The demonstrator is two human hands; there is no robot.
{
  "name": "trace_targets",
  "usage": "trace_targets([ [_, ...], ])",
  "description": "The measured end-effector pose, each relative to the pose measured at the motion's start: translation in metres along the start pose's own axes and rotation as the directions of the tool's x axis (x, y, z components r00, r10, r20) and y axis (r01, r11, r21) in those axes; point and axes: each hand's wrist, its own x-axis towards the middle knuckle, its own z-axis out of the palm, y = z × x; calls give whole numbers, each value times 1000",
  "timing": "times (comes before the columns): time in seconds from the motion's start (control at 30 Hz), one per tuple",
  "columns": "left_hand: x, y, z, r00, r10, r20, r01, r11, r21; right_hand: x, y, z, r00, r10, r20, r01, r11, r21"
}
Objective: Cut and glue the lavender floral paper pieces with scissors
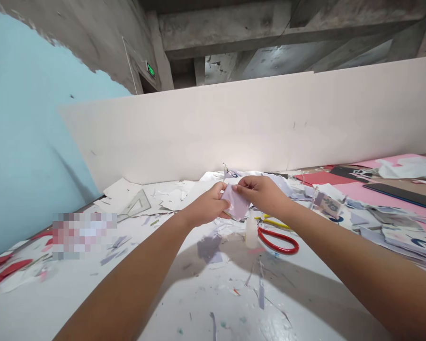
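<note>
Above the middle of the white table, both my hands grip one small pale lilac paper piece. My left hand is closed on its left edge, thumb across the front. The fingers of my right hand pinch its upper right corner. What lies behind the piece is hidden. Just below it stands a small whitish translucent bottle. Right beside the bottle lie scissors with a red handle loop; a yellow part shows behind, and their blades are out of sight.
Paper scraps litter the white table. A clear set square lies at the back left. To the right are stacked printed pieces, pink sheets and a dark phone. A white partition closes off the back.
</note>
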Motion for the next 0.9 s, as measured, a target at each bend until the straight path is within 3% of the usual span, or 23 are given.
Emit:
trace_targets([
  [0.1, -1, -1, -1, 999, 11, 34, -13, 998, 57, 5, 5, -2, 996, 84, -11, -82, 993, 86],
  [0.23, -2, -1, -4, 999, 37, 28, -40, 995, 93, 7, 5, -6, 993, 111, -47, -104, 986, 131],
  [0.33, -2, 0, -4, 1000, 26, -10, -25, 995, 95, 1, -1, -7, 996, 64, 54, -72, 983, 167],
  [0.43, -2, 2, -4, 999, 22, -34, -20, 998, 63, -5, -6, -8, 994, -1, 106, -8, 996, 92],
  [0.57, -2, 2, -6, 999, 25, -33, -24, 999, 49, -5, -6, -12, 1000, 5, 3, -5, 996, -90],
  [0.7, -1, -1, -9, 998, 17, -56, -13, 997, 70, -3, -3, -15, 988, -67, -137, 16, 938, -346],
  [0.9, -1, -1, -11, 994, -5, -109, 15, 996, 93, -10, -4, -5, 993, -119, -25, 112, 975, -191],
])
